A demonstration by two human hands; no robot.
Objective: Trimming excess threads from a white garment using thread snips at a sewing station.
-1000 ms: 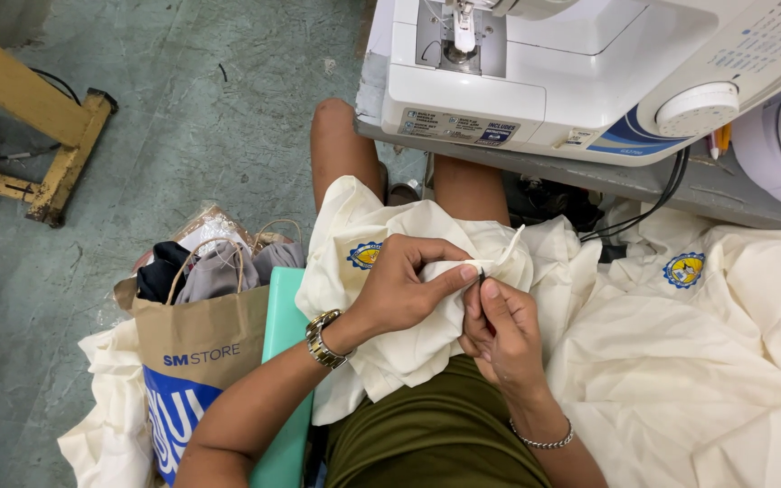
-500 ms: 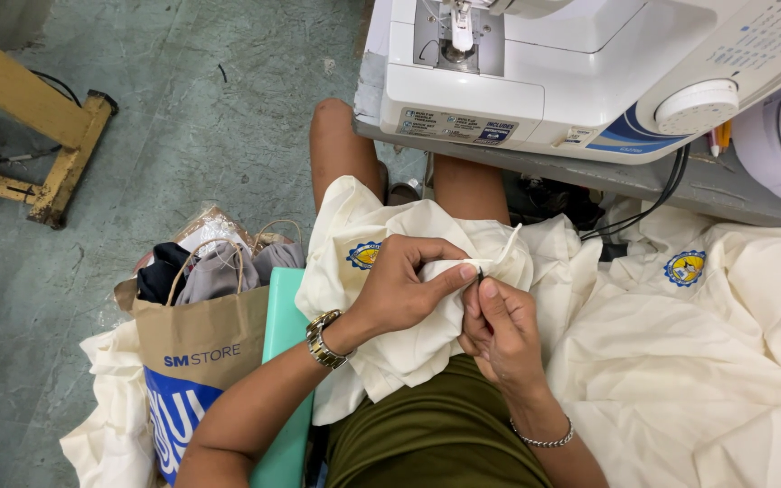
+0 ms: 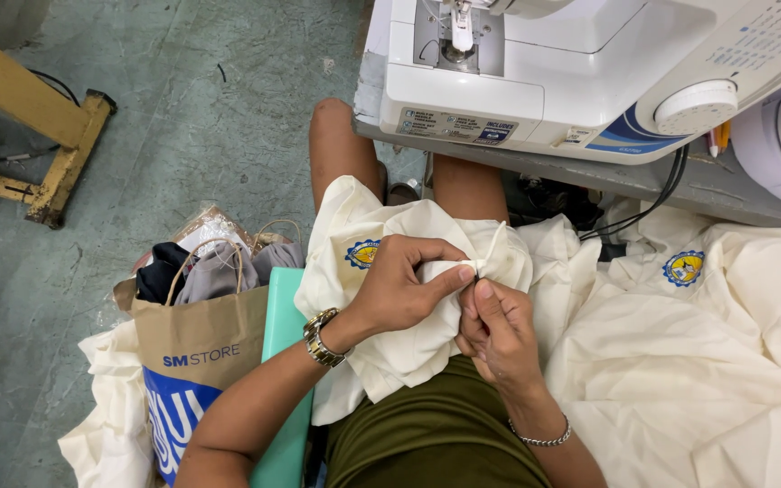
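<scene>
A cream cloth garment [image 3: 381,352] with a round blue and yellow badge lies bunched over my lap. My left hand [image 3: 399,287], with a metal watch on its wrist, pinches a fold of this cloth between thumb and fingers. My right hand [image 3: 497,330], with a thin chain bracelet, meets it fingertip to fingertip and grips the same fold from below. Whether a needle or thread is between the fingers is too small to tell.
A white sewing machine [image 3: 580,72] stands on the table edge above my knees. More cream garments [image 3: 716,361] with a badge pile up at the right. A brown and blue paper bag [image 3: 196,361] stuffed with clothes sits on the floor at the left, beside a teal stool edge [image 3: 286,361]. A yellow wooden frame [image 3: 38,136] lies far left.
</scene>
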